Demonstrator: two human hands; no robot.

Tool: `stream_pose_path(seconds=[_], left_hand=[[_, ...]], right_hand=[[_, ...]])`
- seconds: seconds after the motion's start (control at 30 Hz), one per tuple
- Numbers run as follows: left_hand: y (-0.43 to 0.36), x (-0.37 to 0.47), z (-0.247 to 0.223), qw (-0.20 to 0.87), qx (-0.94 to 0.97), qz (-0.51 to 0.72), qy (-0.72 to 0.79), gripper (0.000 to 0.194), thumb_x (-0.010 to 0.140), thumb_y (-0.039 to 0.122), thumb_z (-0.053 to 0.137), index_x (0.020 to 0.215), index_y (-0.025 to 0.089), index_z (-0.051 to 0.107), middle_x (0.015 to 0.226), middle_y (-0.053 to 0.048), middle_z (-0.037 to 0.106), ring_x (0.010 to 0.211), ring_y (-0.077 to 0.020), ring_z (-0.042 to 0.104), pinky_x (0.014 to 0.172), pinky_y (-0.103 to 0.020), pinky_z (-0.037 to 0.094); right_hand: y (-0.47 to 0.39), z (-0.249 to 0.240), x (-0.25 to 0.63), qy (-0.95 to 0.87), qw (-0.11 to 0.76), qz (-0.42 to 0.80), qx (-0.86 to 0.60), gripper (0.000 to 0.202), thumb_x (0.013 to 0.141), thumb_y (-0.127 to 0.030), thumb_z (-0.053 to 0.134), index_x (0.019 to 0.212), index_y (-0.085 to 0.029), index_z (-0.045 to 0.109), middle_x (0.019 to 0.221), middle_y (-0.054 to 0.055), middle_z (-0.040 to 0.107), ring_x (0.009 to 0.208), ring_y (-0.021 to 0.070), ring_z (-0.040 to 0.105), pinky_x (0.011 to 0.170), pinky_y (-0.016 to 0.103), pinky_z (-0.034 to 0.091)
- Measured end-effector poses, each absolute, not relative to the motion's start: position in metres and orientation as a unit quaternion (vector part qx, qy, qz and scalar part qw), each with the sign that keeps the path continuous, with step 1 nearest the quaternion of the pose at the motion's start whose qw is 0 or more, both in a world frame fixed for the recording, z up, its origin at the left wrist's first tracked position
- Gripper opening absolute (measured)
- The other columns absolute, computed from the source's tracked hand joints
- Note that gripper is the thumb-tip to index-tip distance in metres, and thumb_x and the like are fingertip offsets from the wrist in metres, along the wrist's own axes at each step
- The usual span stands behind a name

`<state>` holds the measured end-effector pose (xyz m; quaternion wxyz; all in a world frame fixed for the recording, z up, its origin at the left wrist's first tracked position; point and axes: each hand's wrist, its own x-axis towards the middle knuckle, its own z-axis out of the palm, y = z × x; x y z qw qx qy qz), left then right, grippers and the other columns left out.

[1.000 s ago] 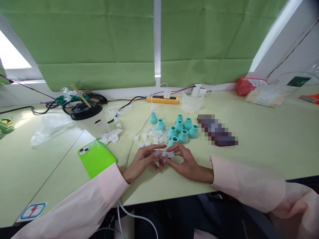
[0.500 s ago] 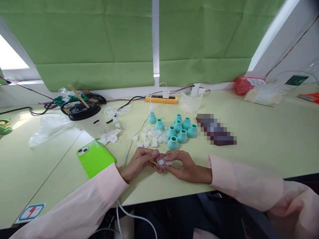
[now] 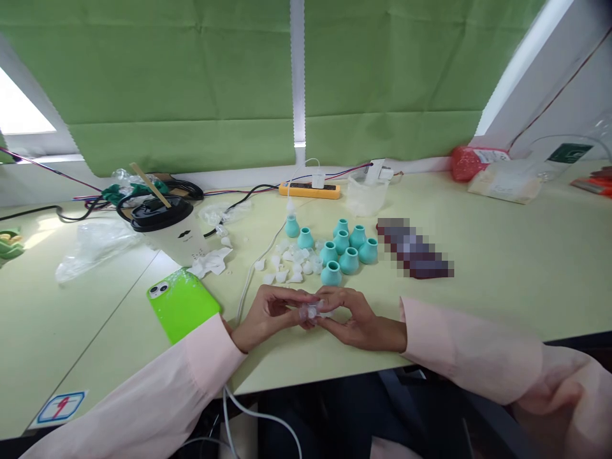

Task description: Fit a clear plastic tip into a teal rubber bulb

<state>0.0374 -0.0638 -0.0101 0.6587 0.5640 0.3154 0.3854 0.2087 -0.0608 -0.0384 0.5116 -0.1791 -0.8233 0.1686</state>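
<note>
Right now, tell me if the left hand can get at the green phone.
Probably yes: the left hand lies close to the green phone with bare table between, but its fingers share a small clear piece with the right hand.

Bright, even daylight fills the scene, filtering through the green fabric blind [image 3: 191, 76] and blowing out to white at the uncovered window corner [image 3: 21, 108] on the left. Shadows on the pale yellow-green tabletop [image 3: 502, 268] are soft. Wide-angle distortion bends the edges, and a pixelated dark patch [image 3: 414, 248] masks one object.
</note>
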Motion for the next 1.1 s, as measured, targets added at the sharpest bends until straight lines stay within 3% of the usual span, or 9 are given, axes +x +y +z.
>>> stream_pose_path(seconds=[0.27,0.67,0.8,0.93,1.1], left_hand=[[-0.0645,0.0393,-0.0101,0.599,0.606,0.399,0.339,0.026,0.060,0.028,0.067,0.079,0.011,0.067,0.076,-0.009,0.068,0.064,-0.0169,0.062,0.057,-0.027,0.052],[-0.0639,0.0385,-0.0134,0.580,0.622,0.409,0.332,0.021,0.064,0.026,0.064,0.081,0.013,0.067,0.073,-0.008,0.067,0.056,-0.0138,0.059,0.053,-0.026,0.050],[-0.0651,0.0350,-0.0126,0.586,0.641,0.392,0.302,0.023,0.071,0.029,0.057,0.085,0.013,0.067,0.076,-0.008,0.067,0.064,-0.0165,0.061,0.062,-0.029,0.050],[-0.0665,0.0344,-0.0113,0.568,0.659,0.386,0.307,0.032,0.065,0.028,0.063,0.094,0.014,0.063,0.093,-0.011,0.064,0.080,-0.0209,0.060,0.064,-0.030,0.051],[-0.0667,0.0358,-0.0110,0.530,0.681,0.396,0.313,0.025,0.066,0.023,0.062,0.089,0.013,0.064,0.091,-0.011,0.064,0.083,-0.0209,0.059,0.062,-0.028,0.051]], right_hand=[[-0.0596,-0.0360,0.2083,-0.823,0.516,0.172,-0.166,0.021,0.073,-0.014,0.055,0.086,-0.025,0.044,0.068,-0.001,0.062,0.072,0.0138,0.061,0.067,0.030,0.049],[-0.0593,-0.0326,0.2059,-0.824,0.503,0.210,-0.154,0.020,0.072,-0.011,0.053,0.081,-0.025,0.042,0.064,-0.002,0.062,0.068,0.0128,0.060,0.064,0.030,0.049],[-0.0600,-0.0337,0.2062,-0.817,0.515,0.202,-0.164,0.020,0.071,-0.011,0.055,0.082,-0.025,0.043,0.071,-0.001,0.062,0.071,0.0127,0.059,0.060,0.027,0.049],[-0.0598,-0.0355,0.2073,-0.812,0.521,0.198,-0.176,0.020,0.072,-0.013,0.054,0.083,-0.025,0.044,0.073,-0.001,0.062,0.075,0.0135,0.060,0.064,0.029,0.049],[-0.0613,-0.0305,0.2080,-0.825,0.513,0.162,-0.176,0.025,0.072,-0.013,0.053,0.091,-0.025,0.044,0.074,0.000,0.061,0.075,0.0140,0.059,0.064,0.028,0.049]])
